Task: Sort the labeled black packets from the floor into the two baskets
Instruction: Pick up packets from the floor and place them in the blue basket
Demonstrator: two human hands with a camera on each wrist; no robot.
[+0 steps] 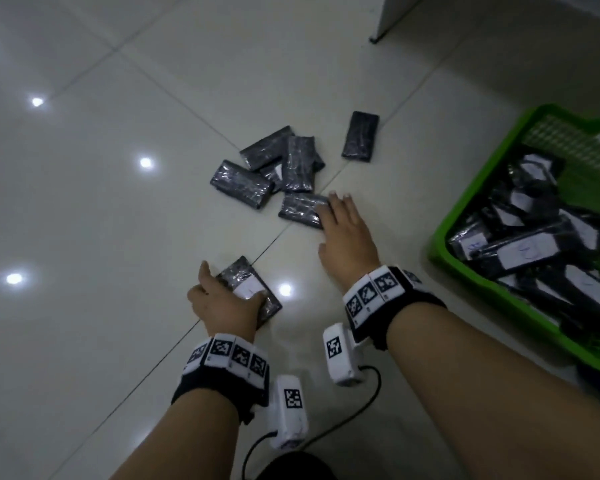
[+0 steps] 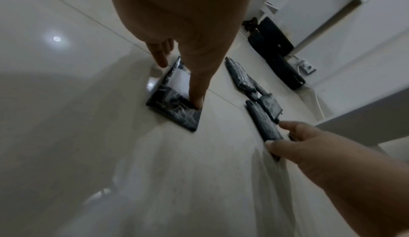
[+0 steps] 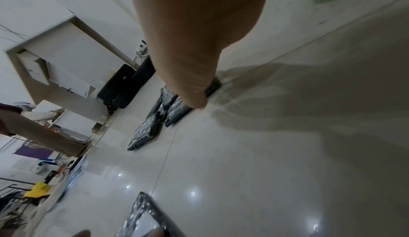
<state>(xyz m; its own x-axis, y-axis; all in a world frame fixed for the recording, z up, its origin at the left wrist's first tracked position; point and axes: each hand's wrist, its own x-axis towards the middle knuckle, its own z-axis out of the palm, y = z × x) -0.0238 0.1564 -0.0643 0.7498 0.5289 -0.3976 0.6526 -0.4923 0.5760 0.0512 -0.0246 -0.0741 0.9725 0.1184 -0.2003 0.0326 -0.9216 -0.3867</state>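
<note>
My left hand (image 1: 229,292) grips a black packet with a white label (image 1: 248,287) low on the floor, thumb over the label and fingers at its far edge; this packet (image 2: 175,111) shows up in the left wrist view too. My right hand (image 1: 336,216) lies with straight fingers across the right end of another black packet (image 1: 300,209), thumb beside its near edge (image 3: 199,104). Several more packets (image 1: 291,164) lie piled just beyond, one apart (image 1: 360,136). A green basket (image 1: 478,181) at the right holds several labeled packets.
Glossy pale floor tiles spread to the left. A white furniture leg (image 1: 373,39) stands at the far right. Black bags (image 2: 276,44) lean by the wall beyond the pile. A person (image 3: 33,127) stands farther off. Wrist-camera cables (image 1: 361,403) trail near me. Only one basket shows.
</note>
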